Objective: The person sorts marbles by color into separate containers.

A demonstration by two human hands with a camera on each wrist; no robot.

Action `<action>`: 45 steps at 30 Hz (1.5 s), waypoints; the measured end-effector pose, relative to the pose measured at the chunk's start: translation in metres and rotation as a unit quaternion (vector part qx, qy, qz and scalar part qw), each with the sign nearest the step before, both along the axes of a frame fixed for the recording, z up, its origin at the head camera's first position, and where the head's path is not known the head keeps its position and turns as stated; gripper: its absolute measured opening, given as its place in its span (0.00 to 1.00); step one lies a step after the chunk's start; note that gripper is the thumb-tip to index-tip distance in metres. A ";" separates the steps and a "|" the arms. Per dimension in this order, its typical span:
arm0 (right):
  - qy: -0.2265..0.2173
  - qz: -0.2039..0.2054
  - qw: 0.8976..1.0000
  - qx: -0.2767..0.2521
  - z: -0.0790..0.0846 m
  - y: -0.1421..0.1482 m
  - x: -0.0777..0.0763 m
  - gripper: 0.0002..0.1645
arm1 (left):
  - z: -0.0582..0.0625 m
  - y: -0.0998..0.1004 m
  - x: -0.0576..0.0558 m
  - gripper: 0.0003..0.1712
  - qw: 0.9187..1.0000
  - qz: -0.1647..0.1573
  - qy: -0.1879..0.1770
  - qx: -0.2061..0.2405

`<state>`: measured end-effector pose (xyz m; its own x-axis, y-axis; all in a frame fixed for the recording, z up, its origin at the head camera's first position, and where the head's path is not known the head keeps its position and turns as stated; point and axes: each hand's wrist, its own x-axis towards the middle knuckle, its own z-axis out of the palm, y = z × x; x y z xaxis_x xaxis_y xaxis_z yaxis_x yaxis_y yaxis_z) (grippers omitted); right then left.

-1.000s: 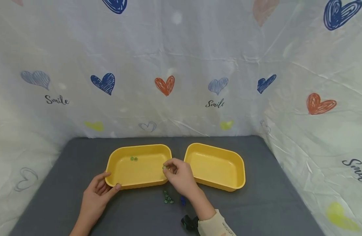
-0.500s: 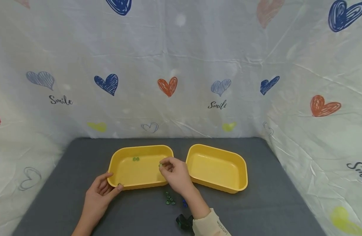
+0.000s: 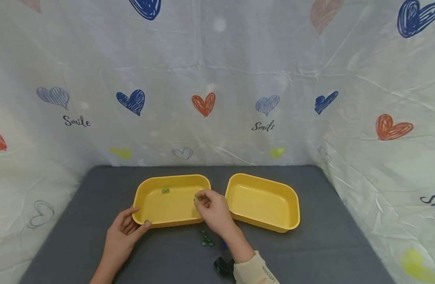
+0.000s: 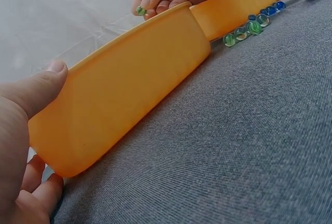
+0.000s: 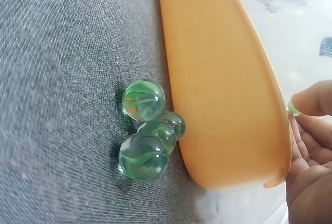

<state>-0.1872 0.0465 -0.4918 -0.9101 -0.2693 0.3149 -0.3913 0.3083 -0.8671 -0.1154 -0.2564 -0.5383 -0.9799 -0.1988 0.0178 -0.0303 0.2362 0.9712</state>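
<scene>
My left hand (image 3: 123, 234) grips the near left corner of the left yellow bin (image 3: 168, 205), thumb at the near rim and fingers round the side. Over the right end of that bin, my right hand (image 3: 214, 209) pinches a green marble (image 3: 195, 199) between thumb and fingertips. The left wrist view shows this pinched marble (image 4: 140, 11) just above the rim. Two green marbles (image 3: 165, 191) lie inside the bin towards the back. In front of it, several green marbles (image 3: 206, 240) lie on the grey cloth, seen close up as glass marbles (image 5: 144, 156) in the right wrist view.
A second yellow bin (image 3: 263, 201) stands to the right, behind my right hand. Blue marbles (image 4: 272, 10) lie beside the green ones, partly hidden by my right forearm in the head view. A black strapped device (image 3: 222, 266) sits at my right wrist. A heart-printed sheet (image 3: 217, 79) hangs behind.
My right hand has moved slightly left over the left bin, still pinching the green marble, then stayed about there. My left hand keeps its hold. The head view has shifted slightly.
</scene>
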 end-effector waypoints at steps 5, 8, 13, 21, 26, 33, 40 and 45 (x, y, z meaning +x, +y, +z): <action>-0.003 0.000 1.000 0.003 -0.001 -0.001 0.000 0.09 | -0.001 -0.001 -0.001 0.44 1.000 -0.001 -0.001 -0.001; -0.005 0.001 1.000 0.003 -0.002 0.000 0.000 0.09 | -0.001 -0.001 -0.001 0.43 1.000 -0.002 0.004 0.000; 0.001 0.000 1.000 0.007 -0.002 0.000 0.000 0.09 | -0.001 -0.001 -0.001 0.44 1.000 -0.004 0.004 0.003; 0.010 0.004 1.000 0.007 -0.004 0.000 0.000 0.08 | -0.001 0.000 0.000 0.44 1.000 0.000 -0.005 -0.001; 0.016 0.005 1.000 0.008 -0.003 0.000 0.001 0.09 | 0.000 0.000 -0.001 0.45 1.000 0.001 -0.011 -0.005; 0.019 0.008 1.000 0.003 -0.002 0.004 0.005 0.09 | -0.001 0.002 -0.003 0.44 1.000 0.001 -0.016 0.000; 0.008 0.017 0.999 -0.028 0.000 0.009 0.009 0.08 | -0.004 0.002 -0.004 0.45 1.000 0.002 -0.012 0.002; -0.013 0.043 0.998 -0.042 0.005 0.012 0.015 0.08 | -0.003 0.001 -0.003 0.45 1.000 0.008 -0.011 -0.007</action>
